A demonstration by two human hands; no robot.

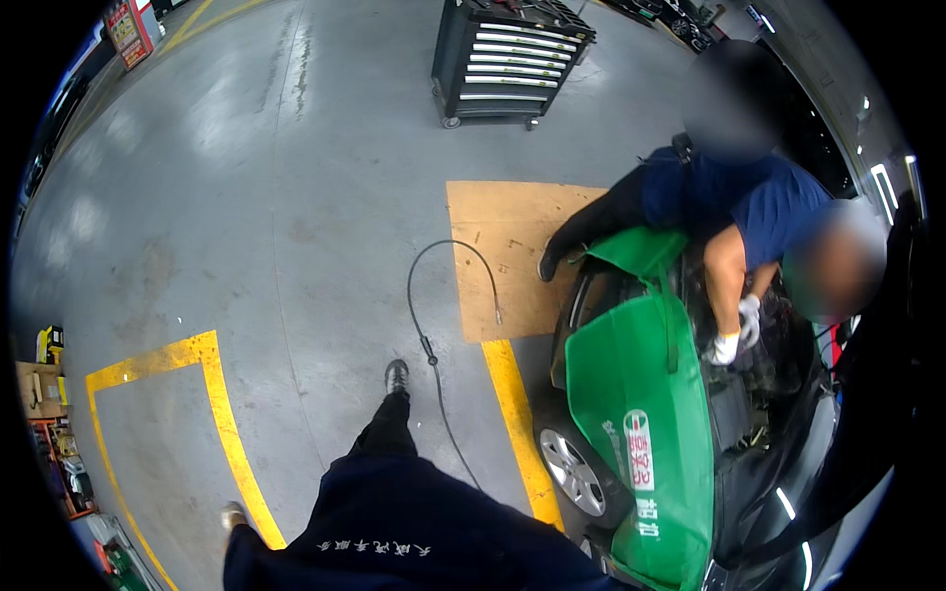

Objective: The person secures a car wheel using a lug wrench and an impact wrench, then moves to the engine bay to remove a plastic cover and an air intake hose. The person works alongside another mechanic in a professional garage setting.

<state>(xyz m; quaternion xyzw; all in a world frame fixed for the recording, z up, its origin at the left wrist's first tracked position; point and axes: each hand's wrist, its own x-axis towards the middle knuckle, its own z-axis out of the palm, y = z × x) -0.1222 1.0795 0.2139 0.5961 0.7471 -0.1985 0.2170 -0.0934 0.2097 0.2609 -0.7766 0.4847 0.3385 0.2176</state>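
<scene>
Car point(734, 414) stands along the right side, engine bay exposed; as the thing being worked on, it lies beyond the wearer's right leg. Co-worker point(783, 202) bends over the bay from the front. Green cover point(645, 360) is draped over the near wing, presumably to guard the paint. Cardboard-coloured sheet point(478, 217) lies flat by the front corner, probably to protect the floor. Tool cabinet point(512, 69), on castors that would let it follow the job, has its drawers closed, contents hidden; loose tools point(517, 12) cover its top. Orange-framed rack point(44, 426) at far left holds small items, too small to identify. Black cable point(430, 352) curls onto the sheet. Co-worker's white-gloved hands point(724, 350) are inside the bay, grip indeterminable. Wearer's hands are out of view; whether empty or grasping cannot be told
</scene>
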